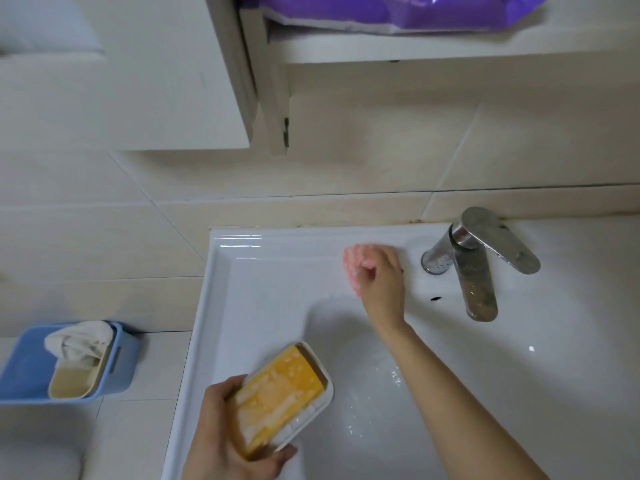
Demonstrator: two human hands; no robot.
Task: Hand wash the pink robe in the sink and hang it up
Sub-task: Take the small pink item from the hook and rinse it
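Observation:
My left hand [227, 434] grips a white soap dish [320, 398] with a yellow soap bar [277, 396] in it, tilted over the front left of the white sink [263, 299]. My right hand [381, 275] reaches across the basin and holds a small pink item [353, 263] against the back ledge of the sink, left of the chrome tap [478, 268]. The pink item is blurred and partly hidden by my fingers. No pink robe shows in the basin.
A blue basket [24, 368] with a white cloth [79, 341] and a beige scoop stands on the floor at the left. An open cabinet [270, 98] hangs above, with a purple pack [398, 12] on its shelf. Tiled wall lies behind the sink.

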